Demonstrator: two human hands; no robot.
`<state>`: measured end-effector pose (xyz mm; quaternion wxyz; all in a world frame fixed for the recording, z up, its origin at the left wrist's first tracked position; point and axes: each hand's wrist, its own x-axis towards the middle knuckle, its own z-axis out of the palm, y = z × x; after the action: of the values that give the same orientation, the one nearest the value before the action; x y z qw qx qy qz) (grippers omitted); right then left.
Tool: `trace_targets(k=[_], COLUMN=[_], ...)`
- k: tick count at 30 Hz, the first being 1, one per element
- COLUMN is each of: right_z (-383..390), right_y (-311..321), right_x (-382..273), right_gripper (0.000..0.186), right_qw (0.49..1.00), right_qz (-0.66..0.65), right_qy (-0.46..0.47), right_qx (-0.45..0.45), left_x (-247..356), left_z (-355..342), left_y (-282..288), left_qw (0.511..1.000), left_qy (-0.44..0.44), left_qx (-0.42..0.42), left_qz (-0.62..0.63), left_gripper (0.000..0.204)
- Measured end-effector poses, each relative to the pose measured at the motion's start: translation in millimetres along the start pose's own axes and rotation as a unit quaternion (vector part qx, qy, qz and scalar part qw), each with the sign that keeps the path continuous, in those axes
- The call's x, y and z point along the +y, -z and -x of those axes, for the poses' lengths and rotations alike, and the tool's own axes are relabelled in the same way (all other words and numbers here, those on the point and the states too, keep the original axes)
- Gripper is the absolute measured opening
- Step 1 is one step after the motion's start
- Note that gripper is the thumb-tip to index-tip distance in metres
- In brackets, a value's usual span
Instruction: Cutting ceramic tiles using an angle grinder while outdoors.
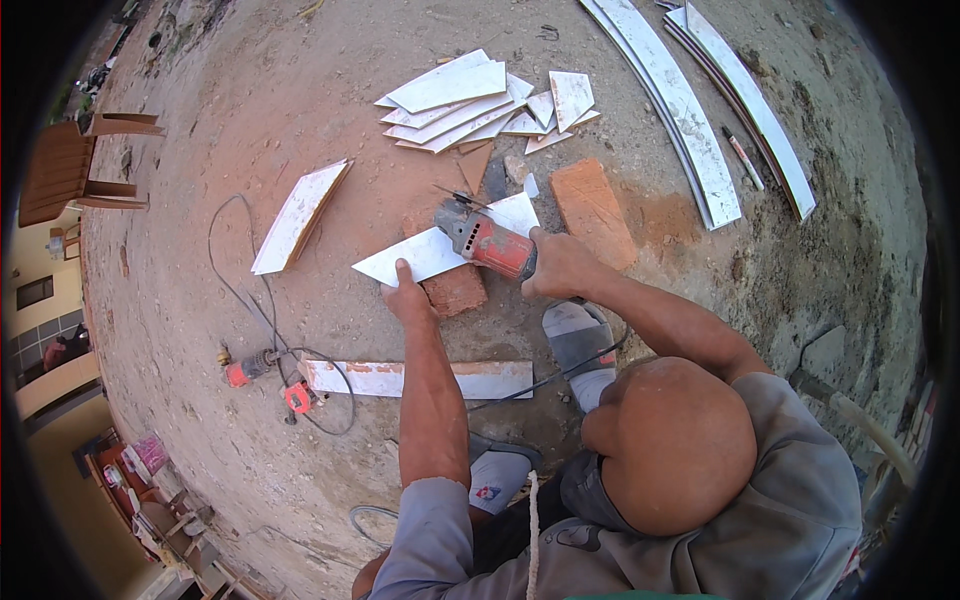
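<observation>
The left hand's [408, 302] fingers hold the tile [400, 262] at its near edge, thumb flat on top; the rest are hidden beneath. The right hand's [562, 265] fingers are wrapped round the back end of the grinder [502, 249].

The tile lies just ahead of the left thumb, its long axis slanting from a pointed tip at left up to the far right. The grinder lies across that axis, its head toward the far edge, between the thumb and the right end. The left hand is nearer the tip; the right is nearer the other end. Whether the disc touches the tile I cannot tell.

Under the tile is a brick [456, 292]; a second brick [594, 212] lies to the right. Beyond, a pile [450, 98] of white pieces rests on the ground [360, 130].
</observation>
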<state>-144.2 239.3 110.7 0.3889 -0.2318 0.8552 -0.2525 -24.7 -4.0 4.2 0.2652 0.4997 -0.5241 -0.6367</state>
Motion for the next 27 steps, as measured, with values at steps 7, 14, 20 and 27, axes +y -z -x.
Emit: trace_targets(k=[7, 14, 20, 27], right_z=[5.4, 8.3, 4.9, 14.0], right_y=[2.5, 2.2, 2.0, -0.5], right_x=[2.0, 1.9, 2.8, 9.5], right_gripper=[0.067, 0.067, 0.067, 0.069], right_qw=[1.0, 1.0, 1.0, 1.0], right_qz=[0.014, 0.007, -0.001, 0.014], right_qy=[-0.002, 0.002, 0.002, 0.0], right_qx=[0.004, 0.004, -0.005, 0.011], left_x=[2.9, 3.5, 2.7, 3.7], left_z=[4.2, 5.2, 4.5, 5.0], left_y=[-3.2, -3.2, -2.1, -2.6], left_qw=[1.0, 1.0, 1.0, 1.0], left_qy=[-0.006, -0.005, 0.006, 0.011], left_qx=[0.001, 0.0, 0.009, -0.003], left_qz=[0.0, 0.014, 0.011, 0.013], left_gripper=[0.04, 0.041, 0.04, 0.043])
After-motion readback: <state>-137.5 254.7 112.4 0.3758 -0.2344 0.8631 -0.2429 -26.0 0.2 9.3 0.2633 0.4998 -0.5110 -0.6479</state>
